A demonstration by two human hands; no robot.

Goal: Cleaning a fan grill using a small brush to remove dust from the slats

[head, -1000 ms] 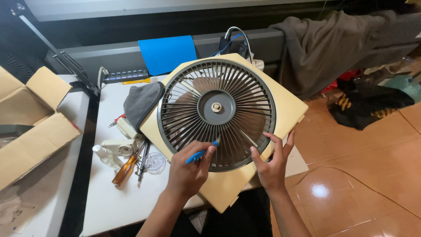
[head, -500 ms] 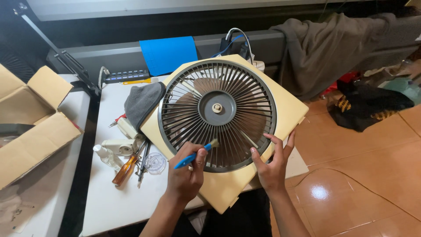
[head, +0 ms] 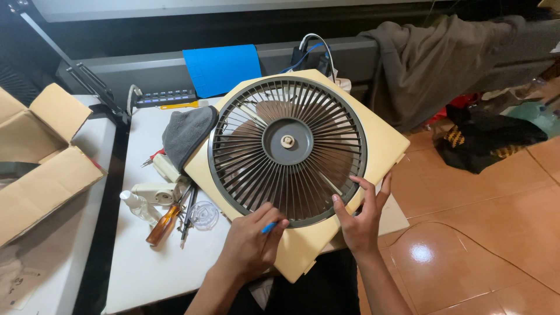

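My white desk [head: 146, 274] stands on a glossy reddish-brown tiled floor [head: 484, 245], where a bright spot of lamp light glints off a tile. To my left a second white surface carries an open cardboard box [head: 41, 157]. Behind the desk runs a long grey ledge [head: 146, 70] against a dark wall. A grey-brown cloth [head: 431, 64] is draped over the ledge on my right, and dark bundles [head: 490, 140] lie on the floor beneath it.

Box fan [head: 303, 175] lies flat on table [head: 146, 268]; cloth [head: 186, 133], screwdriver [head: 162, 223] to its left; cardboard box [head: 41, 157] further left.
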